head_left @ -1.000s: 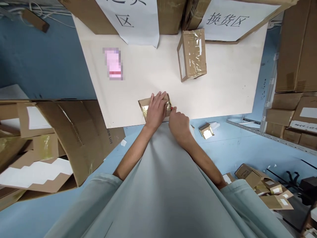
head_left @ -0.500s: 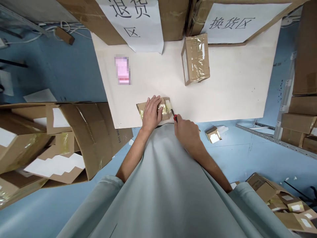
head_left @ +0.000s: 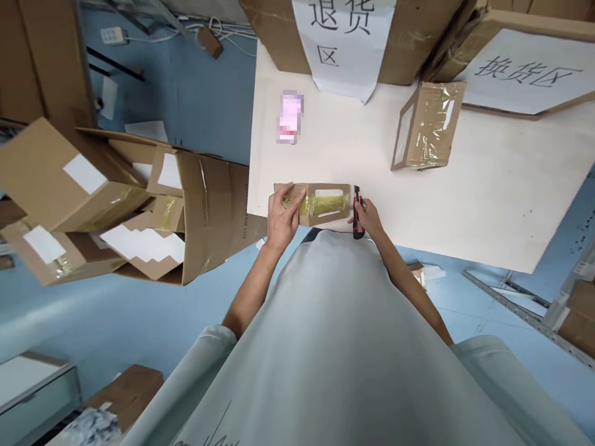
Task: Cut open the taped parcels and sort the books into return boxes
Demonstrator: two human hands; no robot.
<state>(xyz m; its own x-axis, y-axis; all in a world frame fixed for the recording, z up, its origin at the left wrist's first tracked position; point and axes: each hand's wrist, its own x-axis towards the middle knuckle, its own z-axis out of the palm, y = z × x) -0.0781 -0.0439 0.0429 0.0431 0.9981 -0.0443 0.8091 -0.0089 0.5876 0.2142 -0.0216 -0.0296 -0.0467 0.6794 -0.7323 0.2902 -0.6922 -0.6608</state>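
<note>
A small cardboard box (head_left: 331,214) with yellowish clear tape and white label pieces lies at the table's near edge, just in front of my body. My left hand (head_left: 283,218) grips its left end, thumb and fingers over the taped top. Beside the box's right end, my right hand (head_left: 370,218) is closed around a red and black utility knife (head_left: 357,214). The knife points away from me, a small gap from the box. I cannot make out whether its blade is out.
A larger taped box (head_left: 432,127) stands farther back on the white table (head_left: 493,186). Big cartons with paper signs (head_left: 346,43) line the back edge. A pixelated pink item (head_left: 290,116) lies at left. An open carton (head_left: 209,217) full of boxes stands left of the table.
The knife has left the box's right end and swung to point straight away from me. The box now shows a longer taped face, and my left hand sits at its left end. The view has turned left.
</note>
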